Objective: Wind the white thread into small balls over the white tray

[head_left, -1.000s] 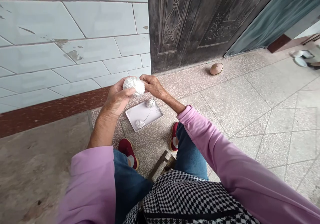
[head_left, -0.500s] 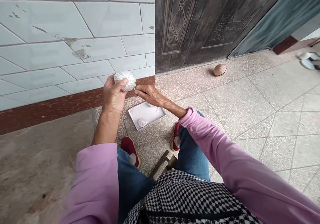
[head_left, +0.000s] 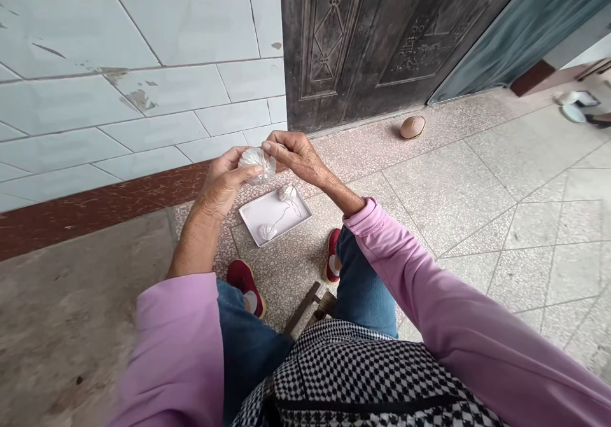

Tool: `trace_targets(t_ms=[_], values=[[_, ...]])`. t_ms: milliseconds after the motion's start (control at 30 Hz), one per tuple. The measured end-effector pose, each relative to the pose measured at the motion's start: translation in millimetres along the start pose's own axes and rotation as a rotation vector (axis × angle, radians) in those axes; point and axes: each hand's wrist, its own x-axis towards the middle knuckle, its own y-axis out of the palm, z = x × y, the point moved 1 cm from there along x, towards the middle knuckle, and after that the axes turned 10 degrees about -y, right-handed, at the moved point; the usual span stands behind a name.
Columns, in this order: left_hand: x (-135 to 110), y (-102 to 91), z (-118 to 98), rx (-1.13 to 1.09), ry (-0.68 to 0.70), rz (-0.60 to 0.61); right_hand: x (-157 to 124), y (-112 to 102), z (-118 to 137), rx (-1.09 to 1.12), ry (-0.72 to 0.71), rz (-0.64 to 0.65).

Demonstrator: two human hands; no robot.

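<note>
My left hand (head_left: 225, 182) is closed around a fluffy white yarn pompom (head_left: 258, 163), thumb across its near side and fingers behind. At the pompom's upper right edge is my right hand (head_left: 298, 158), with thumb and fingers pinched together. What lies in that pinch is too small to make out. Below both hands a shallow white tray (head_left: 274, 212) rests on the floor. One white yarn ball (head_left: 287, 192) sits at its far right corner and another yarn ball (head_left: 267, 231) at its near edge. Loose strands of yarn trail between the two balls.
A tiled wall (head_left: 162, 90) rises ahead on the left, beside a dark carved door (head_left: 353, 45). Near the door's foot lies a round pinkish-brown object (head_left: 413, 127). My red shoes (head_left: 247, 284) flank the tray's near side, with a wooden stool part (head_left: 305, 312) between my legs.
My right hand has risen from the pompom's lower right to its upper right edge. The pompom is turned and a little lower. The far yarn ball, mostly covered before, now shows.
</note>
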Motion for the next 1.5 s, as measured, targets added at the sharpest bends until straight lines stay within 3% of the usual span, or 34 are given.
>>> trace_targets(t_ms=[133, 233, 500, 600, 733, 933, 1067, 1233, 1500], values=[[-8.9, 8.2, -6.1, 0.070, -0.024, 0.168, 0.1, -4.9, -9.2, -0.008, -0.036, -0.007], [-13.7, 11.6, -11.6, 0.096, -0.015, 0.217, 0.3, -6.4, -13.9, -0.017, -0.027, -0.028], [-13.8, 13.3, -11.1, 0.033, 0.003, 0.156, 11.3, 2.4, -32.7, 0.144, 0.059, -0.080], [-10.0, 12.9, -8.3, -0.024, 0.048, 0.070, 14.5, 6.5, -41.3, 0.188, 0.102, -0.071], [-4.0, 6.1, -9.5, -0.110, 0.104, -0.046, 13.6, 13.3, -50.6, 0.149, 0.107, -0.037], [5.2, -7.7, -9.9, -0.200, 0.126, -0.115, 6.4, 22.5, -53.9, -0.033, 0.028, 0.090], [9.4, -14.3, -9.0, -0.258, 0.115, -0.180, 1.8, 20.7, -48.2, -0.070, 0.004, 0.122], [13.1, -25.6, -6.6, -0.189, 0.183, -0.262, -7.7, 17.3, -22.3, -0.115, -0.009, 0.166], [9.2, -29.1, -7.1, -0.109, 0.145, -0.279, -11.0, 18.1, 5.9, -0.186, 0.015, 0.204]])
